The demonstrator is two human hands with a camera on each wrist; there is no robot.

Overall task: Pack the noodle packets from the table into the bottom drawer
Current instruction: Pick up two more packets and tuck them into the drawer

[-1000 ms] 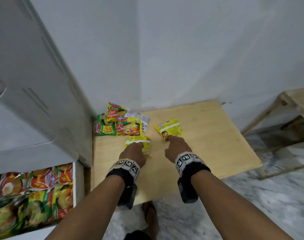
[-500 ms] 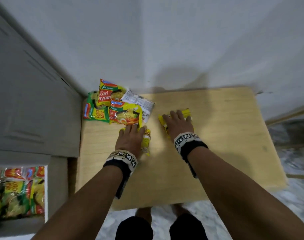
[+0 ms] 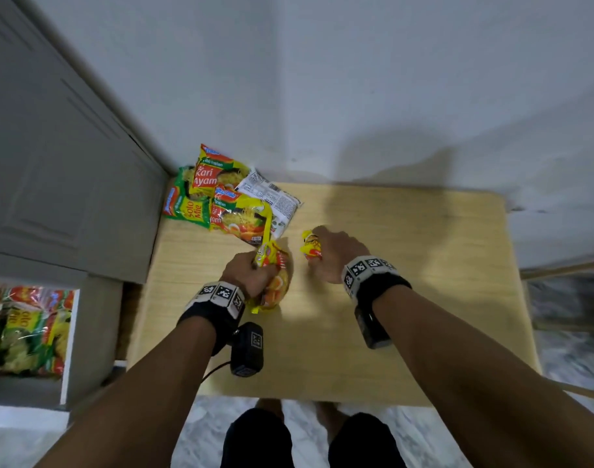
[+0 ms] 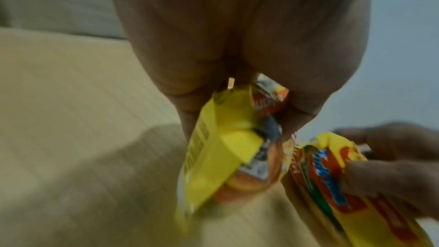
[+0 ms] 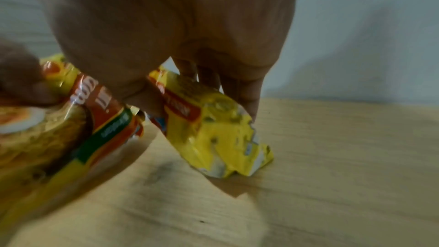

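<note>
L hand (image 3: 251,275) & R hand (image 3: 336,255) are each gripping a yellow packet; "Kari Ayam" packet (image 3: 214,172) is lying at table's (image 3: 407,282) far-left corner.

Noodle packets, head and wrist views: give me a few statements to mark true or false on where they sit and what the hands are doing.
1. The left hand grips a yellow noodle packet. True.
2. The right hand is empty. False: it grips another yellow packet.
3. A pile of packets lies at the wooden table's far left corner. True.
4. The bottom drawer is shut. False: it stands open with packets inside.
</note>
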